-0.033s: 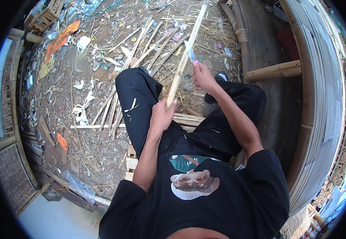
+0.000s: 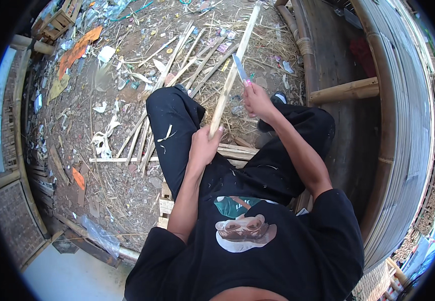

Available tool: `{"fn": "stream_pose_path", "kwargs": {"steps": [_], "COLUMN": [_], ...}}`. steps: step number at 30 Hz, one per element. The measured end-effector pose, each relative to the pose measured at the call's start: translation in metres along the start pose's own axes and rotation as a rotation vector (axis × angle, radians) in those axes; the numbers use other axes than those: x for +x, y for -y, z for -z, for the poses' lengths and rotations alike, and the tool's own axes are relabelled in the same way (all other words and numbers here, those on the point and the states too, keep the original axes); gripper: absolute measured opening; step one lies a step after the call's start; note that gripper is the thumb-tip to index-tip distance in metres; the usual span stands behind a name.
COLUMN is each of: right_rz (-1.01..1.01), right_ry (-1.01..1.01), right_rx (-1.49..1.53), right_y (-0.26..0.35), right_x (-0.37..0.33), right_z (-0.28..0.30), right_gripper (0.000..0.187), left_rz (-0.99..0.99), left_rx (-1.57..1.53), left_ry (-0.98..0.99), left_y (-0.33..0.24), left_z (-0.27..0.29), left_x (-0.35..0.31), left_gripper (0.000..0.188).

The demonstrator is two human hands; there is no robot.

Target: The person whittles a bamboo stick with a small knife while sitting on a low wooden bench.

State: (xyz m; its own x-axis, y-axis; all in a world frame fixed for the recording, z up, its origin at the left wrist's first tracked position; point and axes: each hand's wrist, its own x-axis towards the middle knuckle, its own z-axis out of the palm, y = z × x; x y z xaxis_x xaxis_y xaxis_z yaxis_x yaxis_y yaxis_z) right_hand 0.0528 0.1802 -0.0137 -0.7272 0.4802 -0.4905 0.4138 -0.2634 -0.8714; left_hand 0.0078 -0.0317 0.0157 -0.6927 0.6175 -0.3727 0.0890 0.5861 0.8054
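My left hand (image 2: 205, 145) is closed round the near end of a long pale bamboo strip (image 2: 227, 88), between my knees. The strip slants away from me, up and to the right. My right hand (image 2: 258, 102) grips a knife (image 2: 240, 68) with a pink handle end showing; the rest of its handle is hidden in my fingers. The blade lies along the right edge of the strip, its tip pointing away from me. Whether the edge touches the strip, I cannot tell. Small pale shavings (image 2: 166, 134) cling to my dark trousers.
Several split bamboo strips (image 2: 200, 62) lie on the littered ground ahead and left. Close on my right runs a bamboo-framed structure (image 2: 345, 90) with a crossbar. Orange sheeting (image 2: 78, 49) and a wooden crate (image 2: 57, 22) lie far left; a woven panel (image 2: 19, 220) stands left.
My right hand and the knife have shifted slightly toward me along the strip. My left hand and the bamboo strip stay nearly in place.
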Motion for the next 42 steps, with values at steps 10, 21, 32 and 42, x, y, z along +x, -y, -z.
{"fn": "stream_pose_path", "kwargs": {"steps": [10,21,32,42], "right_rz": [-0.065,0.027,-0.028,0.012], "right_ry": [0.056,-0.023,-0.062,-0.008], "right_rx": [0.149,-0.018,-0.032,0.014], "right_y": [0.009,0.001,-0.003,0.0], "right_x": [-0.002,0.021,0.022,0.03], "right_z": [0.0,0.0,-0.004,-0.004], "right_gripper": [0.035,0.036,0.039,0.04], "left_rz": [0.008,-0.013,0.037,0.035], "left_rx": [0.031,0.005,-0.013,0.026], "left_ry": [0.022,0.01,0.048,0.032], "left_y": [0.0,0.004,0.003,0.007], "left_z": [0.001,-0.003,-0.003,-0.004], "left_x": [0.001,0.002,0.0,0.006], "left_gripper": [0.035,0.036,0.035,0.036]}}
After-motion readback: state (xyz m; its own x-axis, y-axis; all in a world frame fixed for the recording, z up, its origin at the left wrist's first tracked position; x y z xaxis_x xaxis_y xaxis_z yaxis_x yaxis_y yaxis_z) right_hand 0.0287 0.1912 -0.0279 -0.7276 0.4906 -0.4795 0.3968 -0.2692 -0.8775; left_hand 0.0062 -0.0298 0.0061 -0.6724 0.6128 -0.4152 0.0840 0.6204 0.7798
